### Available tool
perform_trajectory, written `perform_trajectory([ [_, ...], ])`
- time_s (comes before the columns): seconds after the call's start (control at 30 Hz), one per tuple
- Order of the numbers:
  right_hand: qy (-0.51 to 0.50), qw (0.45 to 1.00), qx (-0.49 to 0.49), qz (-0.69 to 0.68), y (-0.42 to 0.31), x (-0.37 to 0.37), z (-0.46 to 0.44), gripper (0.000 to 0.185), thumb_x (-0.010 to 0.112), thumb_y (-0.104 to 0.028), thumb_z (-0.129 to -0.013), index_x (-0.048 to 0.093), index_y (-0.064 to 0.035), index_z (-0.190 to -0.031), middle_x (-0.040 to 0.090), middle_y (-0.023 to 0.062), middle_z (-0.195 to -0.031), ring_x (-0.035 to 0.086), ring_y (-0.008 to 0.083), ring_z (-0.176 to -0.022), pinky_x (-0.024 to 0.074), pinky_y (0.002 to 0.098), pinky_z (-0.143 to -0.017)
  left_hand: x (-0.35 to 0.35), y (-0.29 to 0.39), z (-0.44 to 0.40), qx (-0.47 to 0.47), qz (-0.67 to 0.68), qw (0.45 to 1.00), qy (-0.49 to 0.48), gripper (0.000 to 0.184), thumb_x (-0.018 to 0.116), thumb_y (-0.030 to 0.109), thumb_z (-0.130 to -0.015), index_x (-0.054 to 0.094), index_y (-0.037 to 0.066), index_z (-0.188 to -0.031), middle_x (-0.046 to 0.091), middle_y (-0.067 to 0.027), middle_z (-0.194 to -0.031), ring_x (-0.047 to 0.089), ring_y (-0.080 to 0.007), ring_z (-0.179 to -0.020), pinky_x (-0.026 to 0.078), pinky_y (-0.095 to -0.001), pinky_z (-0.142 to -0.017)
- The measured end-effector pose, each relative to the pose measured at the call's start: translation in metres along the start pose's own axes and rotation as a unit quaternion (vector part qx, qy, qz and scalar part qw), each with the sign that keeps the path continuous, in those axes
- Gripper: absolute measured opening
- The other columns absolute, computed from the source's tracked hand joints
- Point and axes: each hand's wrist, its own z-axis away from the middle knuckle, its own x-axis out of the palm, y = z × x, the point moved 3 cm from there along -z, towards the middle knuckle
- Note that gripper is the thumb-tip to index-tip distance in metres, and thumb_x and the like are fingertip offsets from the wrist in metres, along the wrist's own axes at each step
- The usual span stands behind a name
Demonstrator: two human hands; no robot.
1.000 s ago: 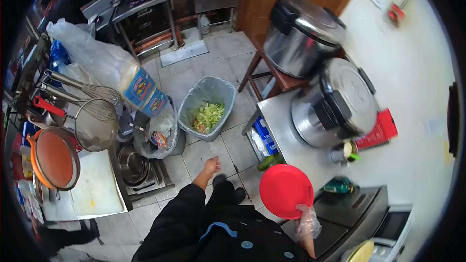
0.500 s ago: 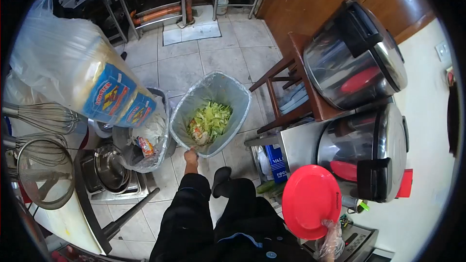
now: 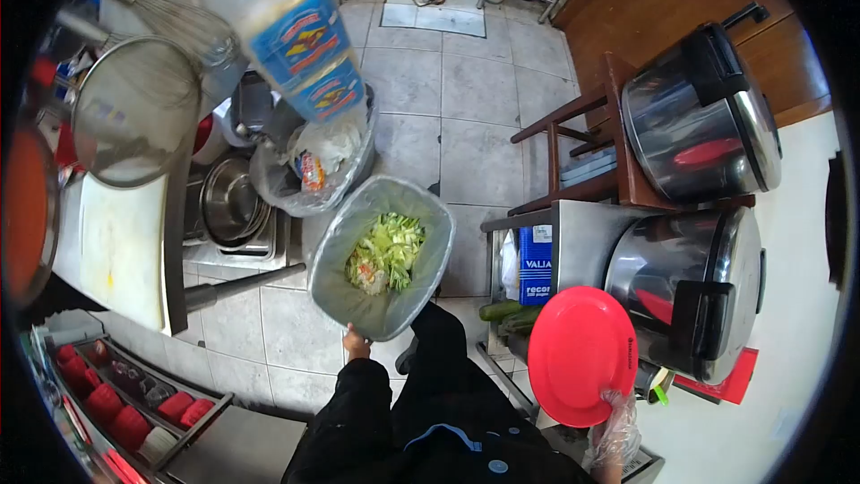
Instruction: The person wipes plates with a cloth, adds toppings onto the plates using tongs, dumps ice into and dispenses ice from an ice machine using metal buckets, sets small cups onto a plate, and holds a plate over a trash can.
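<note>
My left hand [image 3: 356, 341] grips the near rim of a grey bin [image 3: 322, 280] lined with a clear bag. Green leafy scraps [image 3: 391, 249] lie in the bottom of the bin, with some paler bits beside them. In my right hand [image 3: 613, 435], covered by a clear plastic glove, is a red oval plate [image 3: 580, 354], held by its lower edge. The plate's face is bare, with small dark print near its right side.
A second bin [image 3: 288, 201] with wrappers stands left. Steel pots [image 3: 235, 202], a strainer [image 3: 134, 112] and a white cutting board [image 3: 123, 246] are further left. Two large steel cookers [image 3: 690, 116] [image 3: 672, 278] stand right, by a brown stool [image 3: 614, 125].
My left hand has reached the bin and closed on its rim. The bin has come nearer my legs, away from the second bin. The red plate remains in my right hand.
</note>
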Motion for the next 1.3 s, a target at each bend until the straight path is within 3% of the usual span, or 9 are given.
perform_trajectory([
  [0.43,-0.126,0.988,-0.022,0.087,0.036,-0.05,-0.009,0.056,0.057,-0.001,-0.065,0.048,0.0023,-0.12,0.059,0.0133,-0.111,0.058,0.0268,-0.1,0.0447,0.0367,-0.092,-0.05,-0.076,0.019,0.054,0.209,0.976,0.001,0.046,0.042,0.033,-0.089,0.052,-0.003,-0.116,0.056,-0.0178,-0.116,0.052,-0.0333,-0.109,0.043,-0.0514,-0.088],
  [0.57,-0.158,0.987,-0.023,0.016,0.026,-0.017,0.015,0.051,0.056,0.0,-0.065,0.051,0.0019,-0.116,0.061,0.012,-0.106,0.06,0.0246,-0.096,0.0459,0.0351,-0.089,-0.031,-0.067,0.032,0.074,-0.07,0.995,-0.023,0.046,0.059,0.035,-0.077,0.057,0.002,-0.109,0.06,-0.0138,-0.112,0.054,-0.0288,-0.108,0.044,-0.0448,-0.089],
  [0.7,-0.166,0.984,-0.046,0.038,0.028,-0.031,0.005,0.048,0.057,-0.001,-0.065,0.053,0.0009,-0.113,0.062,0.0096,-0.101,0.061,0.0226,-0.093,0.0464,0.0331,-0.088,-0.017,-0.024,0.049,0.27,-0.52,0.798,-0.141,0.049,0.076,0.036,-0.065,0.063,0.006,-0.103,0.063,-0.0097,-0.109,0.056,-0.0243,-0.106,0.044,-0.0383,-0.09],
  [0.77,-0.176,0.983,-0.047,-0.013,0.023,-0.02,0.014,0.045,0.058,0.0,-0.065,0.054,-0.0004,-0.11,0.061,0.008,-0.097,0.061,0.0217,-0.09,0.0472,0.0319,-0.085,-0.026,0.013,0.064,0.354,-0.467,0.805,-0.086,0.052,0.077,0.026,-0.064,0.058,0.004,-0.107,0.063,-0.0143,-0.104,0.057,-0.0248,-0.105,0.045,-0.0392,-0.089],
  [0.83,-0.186,0.981,-0.057,-0.019,0.045,-0.034,-0.012,0.045,0.058,0.001,-0.065,0.054,-0.0005,-0.11,0.061,0.0077,-0.096,0.061,0.0215,-0.089,0.0475,0.0319,-0.085,-0.04,0.046,0.082,0.085,-0.329,0.861,0.379,0.045,0.074,0.016,-0.062,0.057,0.001,-0.101,0.062,-0.0227,-0.099,0.06,-0.0374,-0.089,0.048,-0.0424,-0.079],
  [0.9,-0.192,0.979,-0.069,-0.017,0.041,-0.035,-0.019,0.045,0.058,0.001,-0.065,0.054,-0.0006,-0.11,0.061,0.0074,-0.095,0.061,0.0213,-0.088,0.0479,0.0319,-0.084,-0.065,0.062,0.098,0.267,-0.372,0.868,0.194,0.044,0.074,0.015,-0.062,0.058,0.001,-0.101,0.064,-0.0215,-0.087,0.062,-0.0372,-0.078,0.05,-0.0412,-0.074],
  [1.03,-0.22,0.969,-0.034,-0.111,0.024,0.007,0.006,0.044,0.06,0.002,-0.066,0.054,-0.0009,-0.11,0.06,0.0071,-0.094,0.059,0.0201,-0.088,0.0473,0.0318,-0.083,-0.119,0.051,0.158,0.021,-0.213,0.974,0.078,0.041,0.065,0.007,-0.073,0.049,0.007,-0.111,0.058,-0.0092,-0.07,0.056,-0.0191,-0.055,0.049,-0.0361,-0.043],
  [1.23,-0.189,0.971,-0.051,-0.135,0.03,-0.006,-0.006,0.043,0.061,0.003,-0.067,0.055,-0.0009,-0.109,0.061,0.0065,-0.091,0.058,0.0188,-0.087,0.047,0.0312,-0.083,-0.165,0.024,0.156,-0.077,-0.579,0.795,-0.165,0.02,0.055,0.01,-0.082,0.063,0.007,-0.1,0.066,-0.0102,-0.076,0.064,-0.0225,-0.061,0.052,-0.0365,-0.049],
  [1.3,-0.171,0.973,-0.055,-0.144,0.028,-0.014,0.006,0.042,0.061,0.002,-0.067,0.055,-0.0009,-0.109,0.061,0.0065,-0.091,0.058,0.0187,-0.087,0.0472,0.0311,-0.082,-0.149,0.048,0.141,-0.109,-0.429,0.883,-0.158,0.038,0.055,0.028,-0.087,0.053,0.011,-0.121,0.06,-0.0159,-0.105,0.063,-0.0318,-0.08,0.053,-0.0501,-0.057],
])
